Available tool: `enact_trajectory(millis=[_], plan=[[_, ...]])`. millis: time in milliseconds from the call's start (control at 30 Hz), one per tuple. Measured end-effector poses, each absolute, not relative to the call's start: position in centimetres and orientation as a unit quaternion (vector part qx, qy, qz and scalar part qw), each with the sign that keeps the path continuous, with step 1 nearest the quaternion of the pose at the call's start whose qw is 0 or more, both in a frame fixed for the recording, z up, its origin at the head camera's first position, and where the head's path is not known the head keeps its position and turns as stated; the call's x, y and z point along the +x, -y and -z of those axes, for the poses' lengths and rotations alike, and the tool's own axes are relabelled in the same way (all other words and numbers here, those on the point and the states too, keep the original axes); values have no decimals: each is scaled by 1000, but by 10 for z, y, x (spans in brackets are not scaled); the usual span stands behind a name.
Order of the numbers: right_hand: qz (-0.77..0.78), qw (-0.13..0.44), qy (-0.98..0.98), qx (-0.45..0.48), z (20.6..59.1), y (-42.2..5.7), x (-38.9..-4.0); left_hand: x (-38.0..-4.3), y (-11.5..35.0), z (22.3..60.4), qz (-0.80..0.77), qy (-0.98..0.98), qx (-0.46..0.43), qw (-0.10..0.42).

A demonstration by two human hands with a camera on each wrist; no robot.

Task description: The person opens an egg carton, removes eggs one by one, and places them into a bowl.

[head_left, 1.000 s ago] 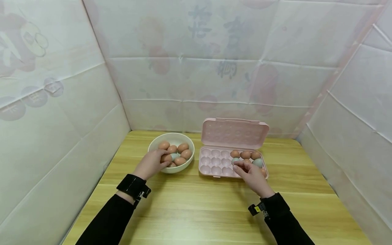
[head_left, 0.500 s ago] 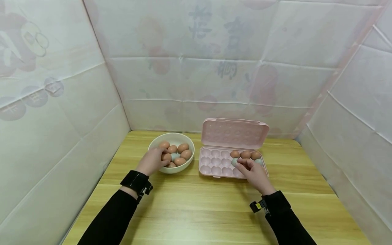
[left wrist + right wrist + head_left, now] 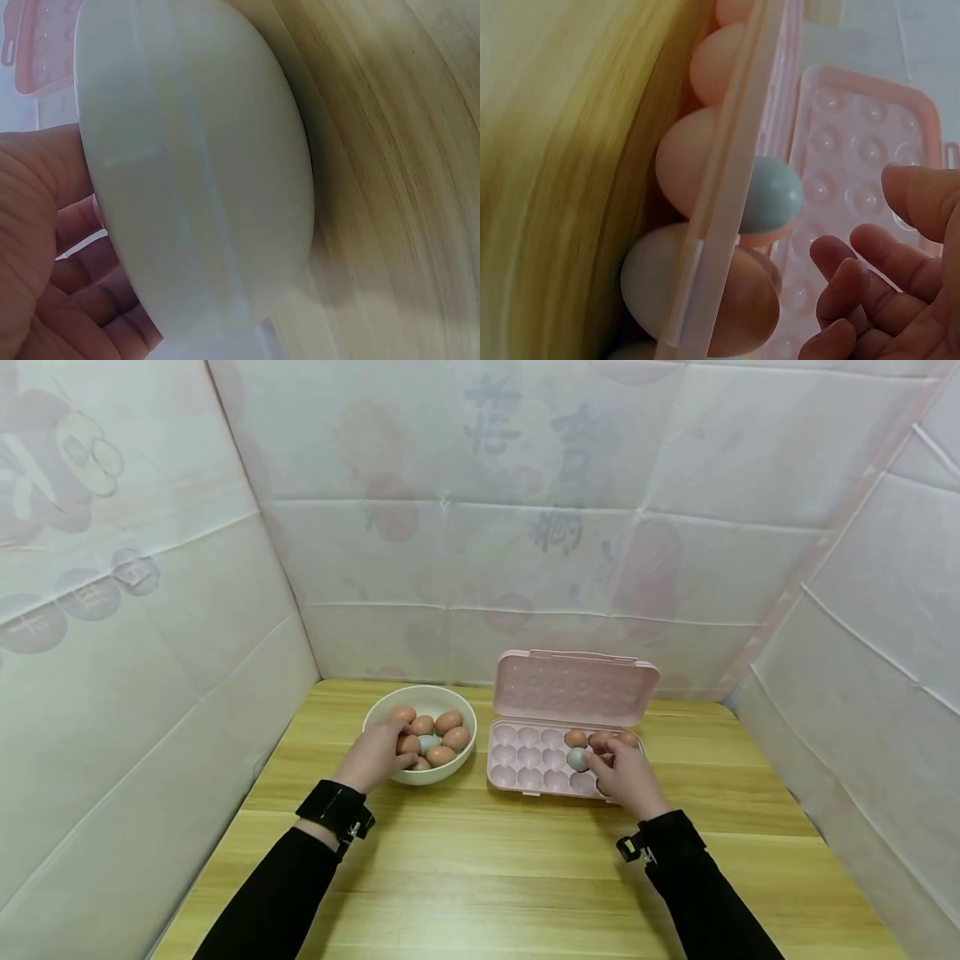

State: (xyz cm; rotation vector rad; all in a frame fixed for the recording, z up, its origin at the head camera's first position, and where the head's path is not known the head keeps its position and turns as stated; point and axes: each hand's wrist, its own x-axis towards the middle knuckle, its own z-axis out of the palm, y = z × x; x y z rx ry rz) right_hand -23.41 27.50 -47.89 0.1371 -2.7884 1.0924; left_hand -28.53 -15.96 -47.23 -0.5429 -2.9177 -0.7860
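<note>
My left hand reaches over the rim of a white bowl, thumb and fingers curled round a brown egg. The left wrist view has the bowl's outer wall in front, hiding the fingertips. My right hand is over the right part of a pink egg carton. In the right wrist view its fingers are loosely bent and hold nothing. Just left of them in the head view, a pale blue-green egg sits in a middle-row cup. Brown eggs fill back-row cups at the right.
Several more brown eggs and one pale blue-green egg lie in the bowl. The carton's lid stands raised at the back. Printed cloth walls enclose the wooden table.
The right hand has let go of the pale blue-green egg, leaving it in its cup, and shifted slightly right and back. The left hand stays at the bowl, nearly still.
</note>
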Motion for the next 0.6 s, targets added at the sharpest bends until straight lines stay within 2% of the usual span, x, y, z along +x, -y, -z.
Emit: enact_trajectory(millis=[167,267,433,600], plan=[[-326,58,942,58,478,-276,-241,-284,159,470,247,952,-175,43],[-296,62,951,67,478,-275,-245,-279,158,466,231,955,-172,68],[-201,104,969,101,480,-270,-250,-267,151,457,226,947,-186,130],[-98,146,977,125,482,-264,-253,-251,132,450,248,918,-248,183]])
